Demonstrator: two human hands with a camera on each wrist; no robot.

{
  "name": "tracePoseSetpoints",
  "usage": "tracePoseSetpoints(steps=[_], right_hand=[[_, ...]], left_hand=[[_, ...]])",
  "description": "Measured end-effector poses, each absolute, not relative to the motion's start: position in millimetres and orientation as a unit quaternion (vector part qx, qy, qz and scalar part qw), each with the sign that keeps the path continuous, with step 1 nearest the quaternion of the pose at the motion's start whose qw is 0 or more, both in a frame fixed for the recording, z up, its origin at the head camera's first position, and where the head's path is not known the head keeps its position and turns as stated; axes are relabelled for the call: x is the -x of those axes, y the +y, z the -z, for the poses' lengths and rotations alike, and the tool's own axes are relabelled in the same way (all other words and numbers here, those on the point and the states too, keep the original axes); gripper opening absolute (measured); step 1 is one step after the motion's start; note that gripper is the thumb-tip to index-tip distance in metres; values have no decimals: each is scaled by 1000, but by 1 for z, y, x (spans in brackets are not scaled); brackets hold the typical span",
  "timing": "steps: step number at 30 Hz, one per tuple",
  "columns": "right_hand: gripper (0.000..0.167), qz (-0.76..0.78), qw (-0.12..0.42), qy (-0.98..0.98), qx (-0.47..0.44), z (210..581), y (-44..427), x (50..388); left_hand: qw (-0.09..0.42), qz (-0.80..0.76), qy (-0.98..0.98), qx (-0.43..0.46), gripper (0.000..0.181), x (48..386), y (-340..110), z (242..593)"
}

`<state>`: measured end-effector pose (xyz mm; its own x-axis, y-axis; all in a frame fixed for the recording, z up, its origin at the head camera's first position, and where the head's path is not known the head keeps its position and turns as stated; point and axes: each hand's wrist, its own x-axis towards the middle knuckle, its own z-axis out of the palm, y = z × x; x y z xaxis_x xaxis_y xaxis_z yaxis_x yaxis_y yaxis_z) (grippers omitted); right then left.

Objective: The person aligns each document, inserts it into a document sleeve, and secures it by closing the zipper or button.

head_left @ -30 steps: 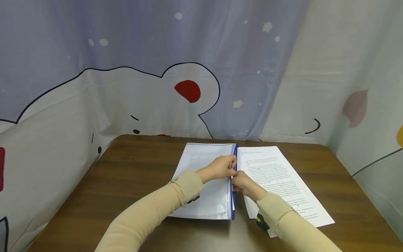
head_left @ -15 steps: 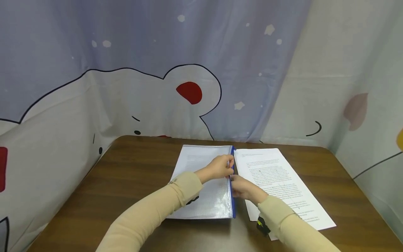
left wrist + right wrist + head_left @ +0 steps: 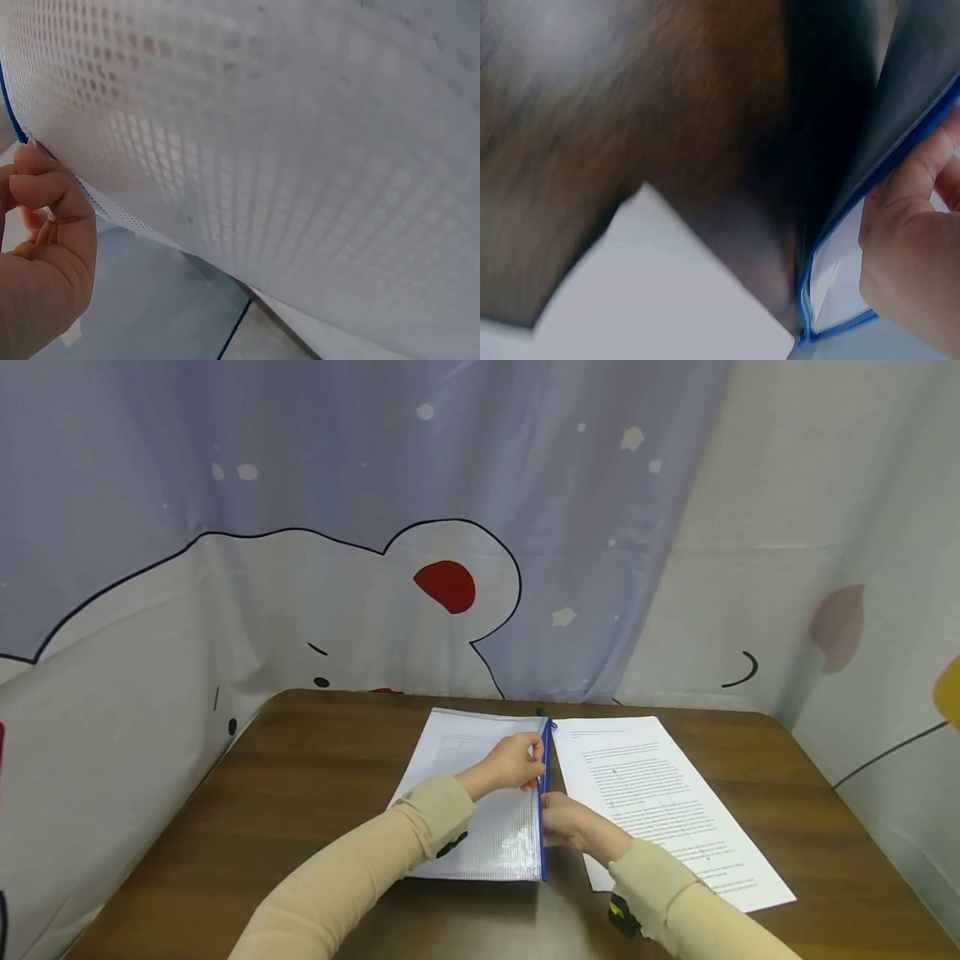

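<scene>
My left hand (image 3: pixel 510 762) reaches over a clear, ribbed folder (image 3: pixel 502 847) and pinches it at its blue edge (image 3: pixel 543 856), thumb and fingertips drawn together. The folder lies beneath that hand and spreads to its left; faint print shows through it just beyond my knuckles. The left wrist view is filled by the folder's mesh, bowing upward beside my fingers.

My right hand (image 3: pixel 573 821) is just below and to the right of the left one, at the same edge. Seen from the right wrist, the edge parts into two blue strips, and my fingers reach into the gap between them. The fingertips are hidden, so I cannot tell whether they pinch anything. A small blue loop (image 3: pixel 553 725) sits at the far end of the edge, beyond both hands.

To the right of my right hand is a printed sheet (image 3: pixel 660 802), partly covered by my cream right sleeve (image 3: pixel 667 881). Under everything is a brown table (image 3: pixel 300 760); beyond my hands hangs a patterned curtain (image 3: pixel 337 460).
</scene>
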<state>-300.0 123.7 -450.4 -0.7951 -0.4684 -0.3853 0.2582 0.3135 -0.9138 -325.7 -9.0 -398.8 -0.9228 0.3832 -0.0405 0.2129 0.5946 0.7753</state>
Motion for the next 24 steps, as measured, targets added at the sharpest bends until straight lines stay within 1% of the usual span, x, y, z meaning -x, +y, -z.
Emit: tracePoseSetpoints(steps=[2, 3, 6, 9, 12, 19, 24], right_hand=[[8, 567, 305, 762, 72, 450, 128, 301], [7, 558, 303, 769, 78, 450, 131, 302], [15, 535, 303, 781, 111, 451, 144, 305], [18, 520, 307, 786, 129, 452, 158, 309], [17, 513, 307, 792, 126, 452, 170, 313], [20, 488, 286, 817, 112, 447, 190, 320], [21, 454, 284, 837, 111, 441, 203, 323]], left_hand=[[108, -411, 890, -163, 23, 327, -10, 401], [113, -408, 892, -161, 23, 327, -11, 402], [130, -404, 892, -155, 24, 328, -12, 407], [139, -404, 892, -148, 25, 327, -12, 413], [144, -397, 895, -147, 24, 326, -10, 420], [170, -372, 900, -151, 21, 321, -5, 437], [176, -366, 903, -139, 23, 323, -2, 446]])
